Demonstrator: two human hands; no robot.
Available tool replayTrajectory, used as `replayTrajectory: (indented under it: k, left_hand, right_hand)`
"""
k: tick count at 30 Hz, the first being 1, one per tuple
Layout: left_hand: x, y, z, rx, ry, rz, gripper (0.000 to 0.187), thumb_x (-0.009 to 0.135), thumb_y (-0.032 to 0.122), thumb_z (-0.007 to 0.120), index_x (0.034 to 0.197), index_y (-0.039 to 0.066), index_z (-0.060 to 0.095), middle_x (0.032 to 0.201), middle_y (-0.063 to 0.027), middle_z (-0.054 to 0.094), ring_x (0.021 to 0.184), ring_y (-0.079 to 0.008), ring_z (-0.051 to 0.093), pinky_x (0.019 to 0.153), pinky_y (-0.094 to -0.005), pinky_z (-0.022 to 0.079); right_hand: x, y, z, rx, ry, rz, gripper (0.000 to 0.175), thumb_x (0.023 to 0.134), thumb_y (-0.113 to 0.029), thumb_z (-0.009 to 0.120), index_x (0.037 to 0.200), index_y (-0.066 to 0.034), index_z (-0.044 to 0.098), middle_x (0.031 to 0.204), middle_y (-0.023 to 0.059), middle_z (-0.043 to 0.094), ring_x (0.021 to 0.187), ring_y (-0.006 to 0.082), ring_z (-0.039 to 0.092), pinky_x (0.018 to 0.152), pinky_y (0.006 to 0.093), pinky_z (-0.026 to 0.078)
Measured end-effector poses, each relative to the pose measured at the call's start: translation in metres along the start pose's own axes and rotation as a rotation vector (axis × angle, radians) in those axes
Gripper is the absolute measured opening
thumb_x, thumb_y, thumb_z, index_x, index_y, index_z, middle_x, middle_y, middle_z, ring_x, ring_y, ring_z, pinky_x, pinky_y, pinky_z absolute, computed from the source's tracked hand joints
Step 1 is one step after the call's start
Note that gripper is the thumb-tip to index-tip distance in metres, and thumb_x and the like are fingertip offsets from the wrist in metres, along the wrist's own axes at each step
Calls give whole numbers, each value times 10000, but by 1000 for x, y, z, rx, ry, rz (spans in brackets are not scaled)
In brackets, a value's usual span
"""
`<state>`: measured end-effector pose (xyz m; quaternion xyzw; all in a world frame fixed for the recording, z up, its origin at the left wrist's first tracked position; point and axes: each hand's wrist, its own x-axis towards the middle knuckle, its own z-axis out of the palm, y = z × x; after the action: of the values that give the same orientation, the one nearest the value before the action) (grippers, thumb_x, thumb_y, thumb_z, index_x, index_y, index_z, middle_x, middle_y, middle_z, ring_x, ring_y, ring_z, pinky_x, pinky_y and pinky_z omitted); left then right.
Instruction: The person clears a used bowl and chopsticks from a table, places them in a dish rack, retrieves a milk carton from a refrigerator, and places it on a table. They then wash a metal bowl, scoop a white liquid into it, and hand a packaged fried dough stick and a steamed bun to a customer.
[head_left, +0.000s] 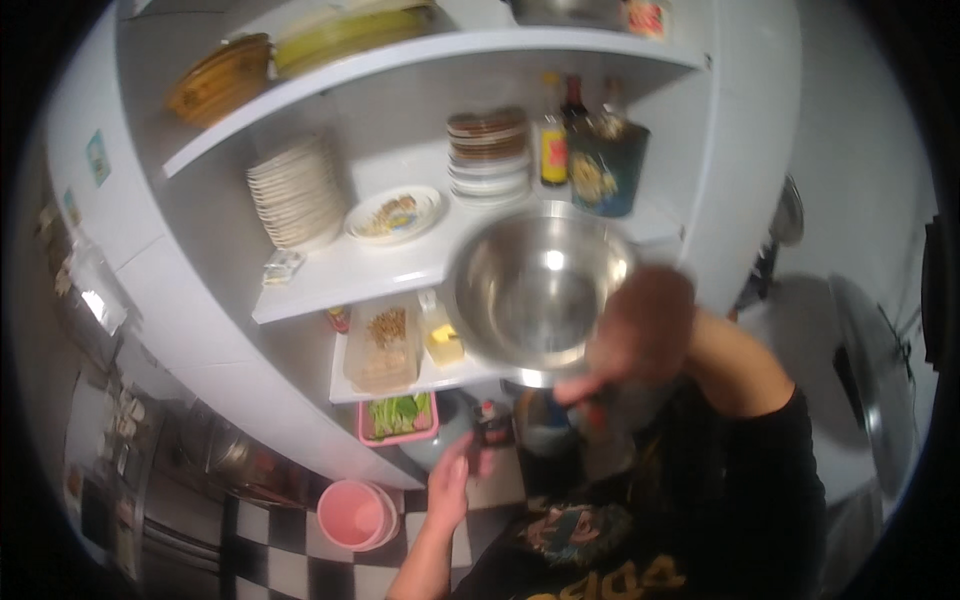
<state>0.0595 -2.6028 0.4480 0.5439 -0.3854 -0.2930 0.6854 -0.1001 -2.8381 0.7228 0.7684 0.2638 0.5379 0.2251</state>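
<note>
A wide stainless steel bowl (536, 300) is tilted so that its inside faces me, in front of the shelves. My right hand (637, 337), blurred, grips its right rim, with the thumb near the lower edge. No food shows inside the bowl. Lower down, my left hand (454, 472) is raised with its fingers curled beside a small dark object (474, 450). Blur hides whether the fingers hold it. Behind the bowl, a white shelf (322, 296) bears a stack of cream plates (292, 191) and an oval plate with food scraps (394, 215).
Stacked bowls (489, 161), a sauce bottle (553, 154) and a dark container (609, 169) stand farther right. Below are a plastic tub of nuts (382, 341), a yellow block in a container (444, 345), a pink basket of greens (397, 417) and a pink bucket (352, 516) on the checkered floor.
</note>
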Motion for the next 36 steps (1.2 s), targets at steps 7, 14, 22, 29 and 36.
replayTrajectory:
  k: [7,14,22,29,36]
  left_hand:
    - [9,81,74,-511,-384,-259,518,981,243,479,1433,24,352,1337,-84,503,1174,-163,481,970,-328,403]
    - [-36,5,128,-232,-622,-171,371,928,120,493,1264,-35,517,1259,-129,546,1138,-189,509,985,-319,385]
    - [-179,-34,307,-133,-1199,-293,463,994,225,510,1382,-18,442,1297,-136,552,1170,-238,542,990,-377,430]
    - [-332,44,527,111,-1443,615,346,985,65,504,1321,-13,517,1127,-154,617,1015,-221,597,893,-298,465]
    - [-421,96,747,115,-1340,1333,438,866,185,653,1271,44,564,1163,-169,611,1075,-358,572,924,-441,456]
  right_hand:
    - [-58,-184,-47,157,-261,359,345,765,-399,781,723,-139,558,676,-11,471,585,145,529,527,228,410]
    - [-71,-311,-160,-33,306,1845,275,975,-198,501,1142,-6,605,947,60,625,836,179,620,756,271,502]
    - [-90,-488,-328,85,954,2346,369,1013,-208,480,1318,-8,530,1159,63,628,1061,116,550,933,270,451]
    - [-102,-654,-534,-744,1144,2539,531,956,-247,462,1447,-65,377,1147,132,600,848,177,623,515,266,522]
    - [-146,-711,-660,-996,1382,2392,446,944,-264,446,1331,-43,447,1030,99,607,678,161,596,498,289,512]
